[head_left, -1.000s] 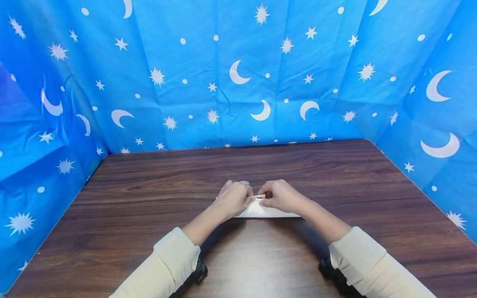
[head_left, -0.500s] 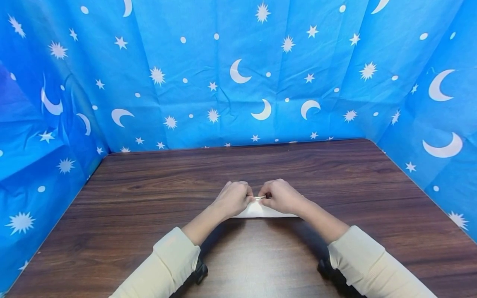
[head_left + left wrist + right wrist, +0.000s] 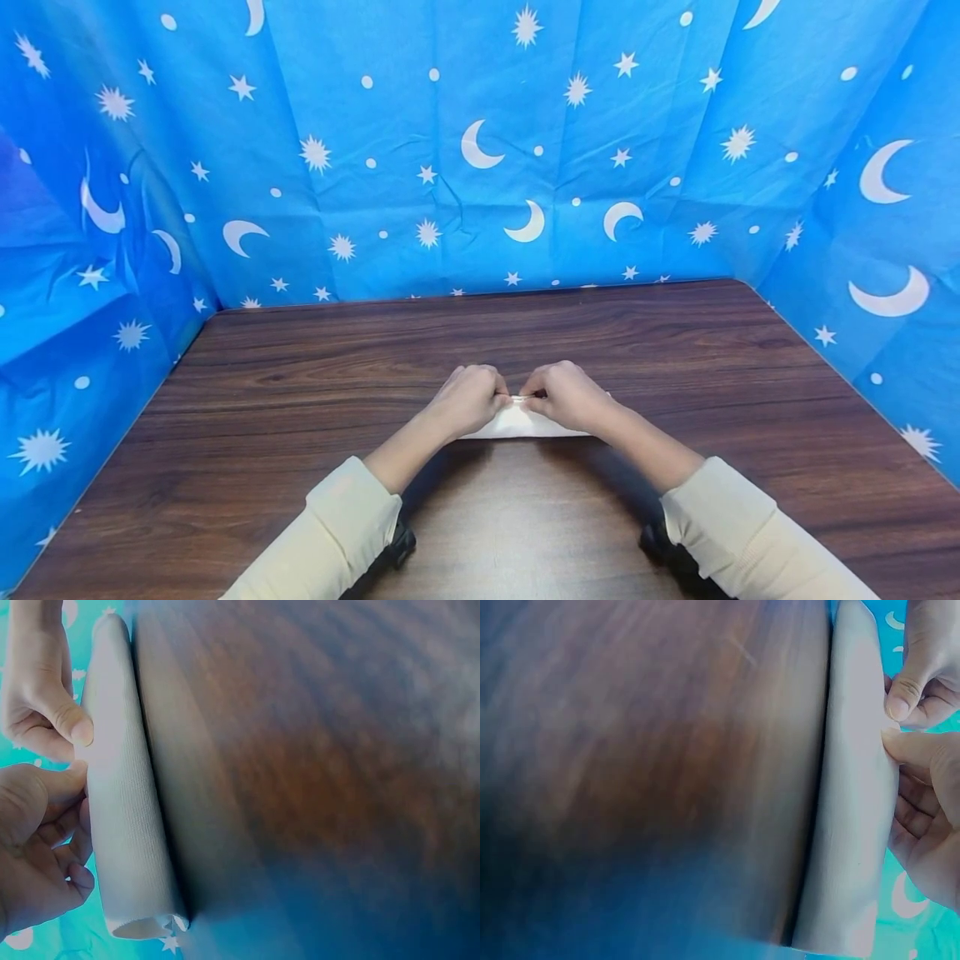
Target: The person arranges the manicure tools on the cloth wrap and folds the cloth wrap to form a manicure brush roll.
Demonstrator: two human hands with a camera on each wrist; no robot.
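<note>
A long off-white pouch-like thing with a finely ribbed, cloth-like surface lies crosswise at mid-table, its top edge towards the far side. My left hand pinches that edge between thumb and finger, just left of its middle. Close beside it, my right hand pinches the same edge, leaving a small gap between the two hands. In the left wrist view the pouch is rounded like a tube, with a hollow fold at its near end. Its far side is hidden behind my fingers.
A dark wood-grain table surrounds the pouch. Behind it and along both sides hangs a blue cloth printed with white moons and stars. Black straps sit under my sleeves.
The small opening in the pouch's top edge between my hands has narrowed until the edges lie together. Both hands stay almost where they were.
</note>
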